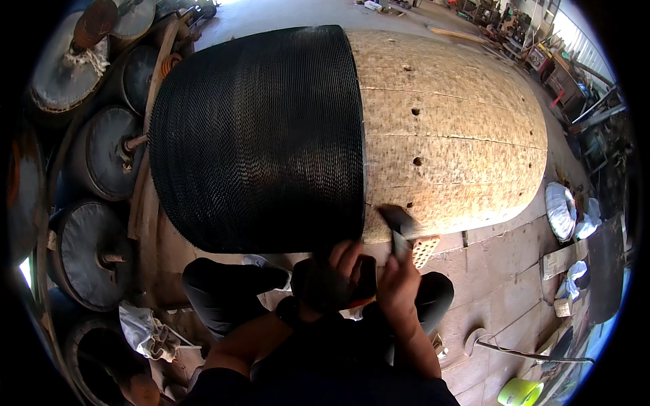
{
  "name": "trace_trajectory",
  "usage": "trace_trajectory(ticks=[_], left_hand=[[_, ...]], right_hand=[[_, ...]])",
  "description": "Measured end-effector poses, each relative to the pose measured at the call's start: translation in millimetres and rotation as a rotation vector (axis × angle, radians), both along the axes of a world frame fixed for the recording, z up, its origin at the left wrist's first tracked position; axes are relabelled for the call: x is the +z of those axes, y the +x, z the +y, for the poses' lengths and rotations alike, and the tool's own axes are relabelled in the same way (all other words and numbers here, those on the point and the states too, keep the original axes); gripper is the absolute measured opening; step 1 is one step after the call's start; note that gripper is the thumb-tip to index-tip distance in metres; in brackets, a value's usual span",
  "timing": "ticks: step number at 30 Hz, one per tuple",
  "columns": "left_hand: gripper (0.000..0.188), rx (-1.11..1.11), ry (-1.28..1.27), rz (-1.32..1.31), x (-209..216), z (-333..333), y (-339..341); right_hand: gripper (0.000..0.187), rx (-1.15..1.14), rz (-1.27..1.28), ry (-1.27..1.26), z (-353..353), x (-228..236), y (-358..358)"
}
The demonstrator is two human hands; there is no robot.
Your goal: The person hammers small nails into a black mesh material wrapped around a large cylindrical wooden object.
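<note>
Dusty workshop with a concrete floor (sunlit at the top), round drums stacked along the left, cluttered benches on the right and a green bucket.

Rough pale wooden drum, matt black ribbed wire covering, dull metal tool, dusty concrete floor

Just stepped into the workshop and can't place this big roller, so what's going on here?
A person sits low before a large wooden drum, partly covered by a black ribbed wrap. The left hand grips the wrap's lower edge. The right hand holds a dark tool, its tip at the wrap's edge on the bare wood. The wrap covers the drum's left part; the right part is bare. Dark round discs are stacked to the left.
</note>
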State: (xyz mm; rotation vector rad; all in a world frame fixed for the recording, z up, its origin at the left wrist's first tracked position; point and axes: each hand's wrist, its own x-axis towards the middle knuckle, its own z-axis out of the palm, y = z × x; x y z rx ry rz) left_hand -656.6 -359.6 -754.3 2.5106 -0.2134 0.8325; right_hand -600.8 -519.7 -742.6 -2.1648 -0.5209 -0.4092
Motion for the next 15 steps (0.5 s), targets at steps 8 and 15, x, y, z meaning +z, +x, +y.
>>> trace_trajectory(ticks=[8,15], left_hand=[[0.037,-0.125,0.174,0.239,-101.6,-7.7,-39.6],[0.027,-0.283,0.035,0.16,-153.8,-5.5,-41.7]], right_hand=[[0.036,0.044,0.055,0.479,0.7,-3.2,-15.9],[0.024,0.159,0.103,0.265,-2.9,-7.3,-14.2]])
